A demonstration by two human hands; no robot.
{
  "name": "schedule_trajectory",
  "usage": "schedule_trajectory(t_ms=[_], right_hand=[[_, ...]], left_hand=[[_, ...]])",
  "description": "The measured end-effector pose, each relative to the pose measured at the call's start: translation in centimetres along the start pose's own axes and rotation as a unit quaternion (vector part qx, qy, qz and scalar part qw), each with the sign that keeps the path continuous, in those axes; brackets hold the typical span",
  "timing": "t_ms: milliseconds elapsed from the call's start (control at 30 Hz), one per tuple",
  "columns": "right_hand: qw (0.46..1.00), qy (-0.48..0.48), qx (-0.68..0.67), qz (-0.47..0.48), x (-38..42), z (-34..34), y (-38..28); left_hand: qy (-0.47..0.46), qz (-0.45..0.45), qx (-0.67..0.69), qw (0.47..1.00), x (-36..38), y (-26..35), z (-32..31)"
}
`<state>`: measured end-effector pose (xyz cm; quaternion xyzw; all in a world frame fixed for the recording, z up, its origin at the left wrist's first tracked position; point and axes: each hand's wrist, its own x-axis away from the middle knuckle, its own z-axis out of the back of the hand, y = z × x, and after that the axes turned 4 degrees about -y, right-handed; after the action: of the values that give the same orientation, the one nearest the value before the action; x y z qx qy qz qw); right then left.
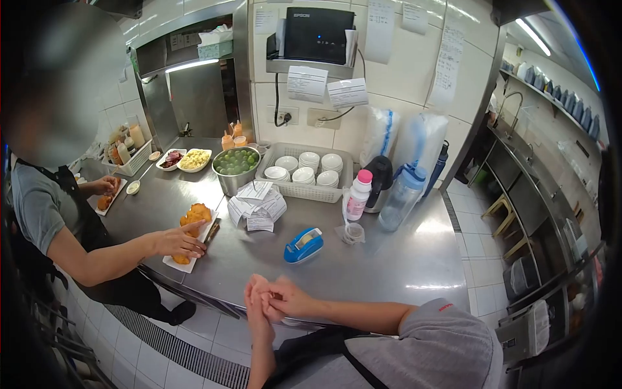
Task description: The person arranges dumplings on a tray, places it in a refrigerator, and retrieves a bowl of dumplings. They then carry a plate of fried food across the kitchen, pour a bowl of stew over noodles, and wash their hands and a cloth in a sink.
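Just past the near edge of the steel counter, my two hands are brought together. My left hand is raised with its fingers bent, palm side toward the right one. My right hand presses its closed fingers against the left hand's fingers and palm. Whether a small thing sits between them is hidden. Closest on the counter is a blue tape dispenser. Behind it lies a pile of printed slips. To the left, a co-worker's hand reaches over fried food on a white rectangular plate.
At the back stand a pot of green citrus fruits, a basket of white bowls, a pink-capped bottle, a dark kettle and a clear blue-lidded jug. A printer hangs on the wall. The co-worker stands left.
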<state>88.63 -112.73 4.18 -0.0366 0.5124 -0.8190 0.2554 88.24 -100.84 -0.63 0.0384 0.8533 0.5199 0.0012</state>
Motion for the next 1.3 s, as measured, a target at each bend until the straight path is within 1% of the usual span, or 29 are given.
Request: schedule_trajectory(t_ms=[33,67,100,133,167,233,300,367,400,433,467,500,533,567,600,700,800,833,867,900,933,967,1000,1033,1100,1167,1233,1267,1300], right_hand=[[0.964,-0.001,-0.238,-0.12,0.6,0.3,-1.7],[0.963,0.001,-0.241,-0.12,1.0,0.2,-1.5],[0.997,0.012,-0.072,0.001,1.3,0.1,-1.2],[0.987,0.022,0.101,0.12,1.6,0.0,-0.9],[0.977,0.029,0.128,0.17,1.6,0.2,-0.5],[0.979,0.005,0.14,0.147,2.3,1.1,-1.2],[0.979,-0.022,0.153,0.134,2.9,1.3,-1.3],[0.988,-0.028,-0.149,0.014,3.7,1.0,-0.9],[0.988,-0.033,-0.151,0.017,4.0,0.9,-1.1],[0.955,0.004,-0.295,0.028,4.2,0.8,-1.5],[0.9,0.04,-0.432,0.036,4.4,1.0,-1.9],[0.978,0.083,-0.122,0.148,4.3,2.5,-2.4],[0.977,0.082,-0.124,0.15,4.3,2.4,-2.4],[0.983,0.086,0.083,0.138,4.6,2.2,-2.2],[0.948,0.083,0.285,0.116,5.1,1.9,-2.0],[0.926,0.052,0.362,0.087,5.5,1.9,-1.8],[0.932,0.051,0.347,0.092,5.4,2.3,-2.9],[0.955,-0.008,0.277,0.102,6.0,2.5,-2.0],[0.968,-0.068,0.207,0.125,5.2,3.5,-0.7],[0.992,-0.053,0.07,0.092,5.0,5.2,0.3],[0.994,-0.072,-0.066,0.043,4.1,4.7,0.4],[0.996,-0.003,-0.032,0.082,3.4,3.3,-2.3],[0.989,0.072,-0.002,0.125,2.7,2.1,-5.0],[0.988,0.047,-0.012,0.146,1.9,1.5,-4.9],[0.941,0.105,0.192,0.258,0.9,1.0,-3.7],[0.966,0.066,0.108,0.223,-1.0,1.9,-0.7],[0.984,0.047,0.134,0.111,-2.6,2.4,-3.0],[0.98,0.058,0.145,0.122,-3.8,2.4,-2.9],[0.976,0.075,0.158,0.129,-4.9,2.5,-2.5]], left_hand=[[-0.009,-0.005,0.103,0.995,0.9,1.6,-1.4],[-0.016,-0.009,0.205,0.978,1.6,3.1,-2.9],[0.004,-0.021,0.221,0.975,1.9,4.0,-4.3],[0.006,-0.018,0.22,0.975,1.7,3.1,-3.8],[-0.019,-0.023,0.236,0.971,1.0,1.7,-2.8],[-0.04,-0.023,0.251,0.967,1.3,1.0,-2.7],[-0.083,-0.018,0.143,0.986,1.5,0.9,-2.9],[-0.115,0.002,0.144,0.983,1.2,0.5,-2.0],[-0.152,0.022,0.145,0.977,1.2,0.8,-1.9],[-0.148,0.018,0.143,0.978,1.2,1.1,-2.0],[-0.155,0.045,0.252,0.954,1.0,1.4,-2.4],[-0.162,0.071,0.357,0.917,0.9,2.1,-3.1],[-0.161,0.068,0.355,0.918,1.0,3.1,-4.7],[-0.091,0.013,0.301,0.949,1.4,4.2,-7.0],[-0.017,-0.039,0.244,0.969,1.7,4.7,-8.3],[-0.025,-0.063,-0.05,0.996,0.5,3.5,-7.0],[-0.088,-0.027,-0.009,0.996,-0.2,1.2,-5.5],[-0.105,-0.01,-0.015,0.994,-0.8,-1.3,-3.7],[-0.1,-0.068,0.035,0.992,-1.3,-3.7,-3.6],[-0.067,-0.238,-0.249,0.937,-1.2,-3.7,-4.2],[-0.035,-0.11,-0.092,0.989,0.7,-2.9,-3.1],[-0.058,0.013,0.08,0.995,1.4,-2.3,-4.0],[-0.03,0.043,0.295,0.954,2.0,-0.1,-5.6],[-0.014,0.06,0.495,0.867,3.0,2.8,-6.8],[-0.009,0.196,0.389,0.9,5.3,6.8,-6.8],[-0.103,0.089,0.328,0.935,4.6,3.6,-5.7],[-0.264,-0.051,0.358,0.894,3.5,2.5,-5.4],[-0.243,-0.07,0.346,0.903,4.1,3.8,-3.8],[-0.193,-0.021,0.223,0.955,5.3,5.4,-2.4]])
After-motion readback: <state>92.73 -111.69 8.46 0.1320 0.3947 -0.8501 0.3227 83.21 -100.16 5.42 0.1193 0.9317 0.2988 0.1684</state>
